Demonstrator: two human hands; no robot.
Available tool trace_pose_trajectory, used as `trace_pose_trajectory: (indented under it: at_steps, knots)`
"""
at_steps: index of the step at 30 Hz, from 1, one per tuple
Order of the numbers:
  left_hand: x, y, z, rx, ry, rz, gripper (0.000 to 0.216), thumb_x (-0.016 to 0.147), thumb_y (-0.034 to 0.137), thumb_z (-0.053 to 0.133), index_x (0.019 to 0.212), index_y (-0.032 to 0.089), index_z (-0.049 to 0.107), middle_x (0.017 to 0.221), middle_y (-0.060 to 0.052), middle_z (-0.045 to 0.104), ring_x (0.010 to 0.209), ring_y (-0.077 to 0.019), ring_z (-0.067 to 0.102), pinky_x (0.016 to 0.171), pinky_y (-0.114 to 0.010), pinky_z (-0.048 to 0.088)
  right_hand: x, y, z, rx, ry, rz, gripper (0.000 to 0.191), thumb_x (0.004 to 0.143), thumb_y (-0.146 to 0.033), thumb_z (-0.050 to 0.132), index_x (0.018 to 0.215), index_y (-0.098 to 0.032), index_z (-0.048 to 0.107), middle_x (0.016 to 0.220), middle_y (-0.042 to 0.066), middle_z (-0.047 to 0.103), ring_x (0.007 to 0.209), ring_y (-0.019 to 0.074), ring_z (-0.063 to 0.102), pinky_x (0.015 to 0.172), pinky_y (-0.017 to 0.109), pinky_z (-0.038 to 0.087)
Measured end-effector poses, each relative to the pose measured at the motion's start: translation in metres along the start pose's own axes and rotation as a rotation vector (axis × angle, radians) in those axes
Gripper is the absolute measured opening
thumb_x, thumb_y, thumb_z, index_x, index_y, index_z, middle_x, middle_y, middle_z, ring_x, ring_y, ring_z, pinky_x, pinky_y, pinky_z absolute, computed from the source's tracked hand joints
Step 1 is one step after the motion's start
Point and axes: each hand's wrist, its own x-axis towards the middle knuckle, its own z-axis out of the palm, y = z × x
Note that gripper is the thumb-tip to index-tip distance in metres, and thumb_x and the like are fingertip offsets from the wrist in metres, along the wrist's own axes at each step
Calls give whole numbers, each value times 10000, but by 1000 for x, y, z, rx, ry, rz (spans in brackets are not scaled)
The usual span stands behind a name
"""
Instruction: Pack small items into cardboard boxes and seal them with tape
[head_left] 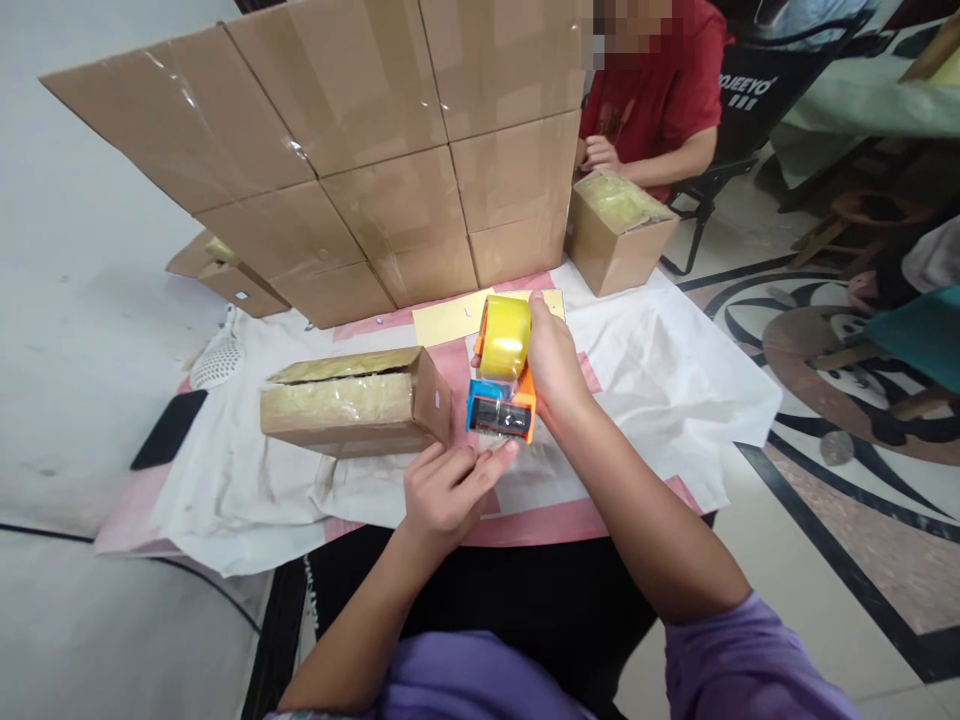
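Orange tape dispenser point(504, 385) gripped by right hand point(553, 362) | left hand point(444, 492) fingertips at its blade | oblong cardboard box point(352, 402) beside

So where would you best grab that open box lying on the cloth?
Grip the box across its long side walls, from above. It lies on its side, long and narrow, with its top flaps still apart, so the flaps give no firm hold; the taped far wall and near wall do.

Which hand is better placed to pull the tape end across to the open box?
Probably the left hand: its fingers touch the tape dispenser at its blade end, beside the open box. The right hand is occupied gripping the dispenser.
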Motion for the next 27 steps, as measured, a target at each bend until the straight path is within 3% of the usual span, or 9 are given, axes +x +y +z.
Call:
trace_pose_trajectory:
  at_steps: [4, 11, 16, 21, 27]
  knots:
    - [2, 4, -2, -6, -3, -12, 375, 927, 45, 554, 1261, 197, 634, 590, 43, 583, 523, -97, 484, 559, -272, 324, 2, 1, -2, 0, 8, -15, 445, 979, -565, 416, 915, -182, 633, 571, 4, 617, 572, 206, 686, 555, 308, 569]
    - [10, 10, -10, 87, -102, -7, 337, 926, 39, 553, 1227, 162, 644, 583, 48, 563, 511, -101, 434, 552, -291, 284, 5, 0, -5, 15, 41, -76, 376, 979, -534, 454, 857, -203, 585, 547, -26, 579, 528, 167, 650, 541, 264, 555]
    - [10, 12, -17, 153, -174, -16, 363, 934, 46, 549, 1242, 202, 662, 580, 56, 532, 499, -103, 396, 547, -301, 260, 5, 1, -3, 1, 46, -82, 377, 978, -540, 468, 812, -215, 562, 523, -36, 558, 508, 161, 637, 544, 269, 562]
    - [-2, 7, -20, 48, -118, -34, 420, 940, 54, 532, 1339, 167, 598, 629, 29, 587, 544, -110, 458, 565, -294, 283, 1, -5, -1, 46, 19, -44, 358, 997, -487, 443, 816, -201, 560, 505, -16, 578, 490, 173, 651, 509, 270, 566]
    - [-6, 8, -12, -55, -61, -170, 458, 960, 88, 530, 1409, 176, 550, 674, 8, 654, 542, -98, 484, 573, -265, 341, 5, -7, -4, 91, 30, -40, 339, 1004, -448, 433, 835, -187, 569, 527, -1, 614, 459, 166, 648, 497, 269, 574]
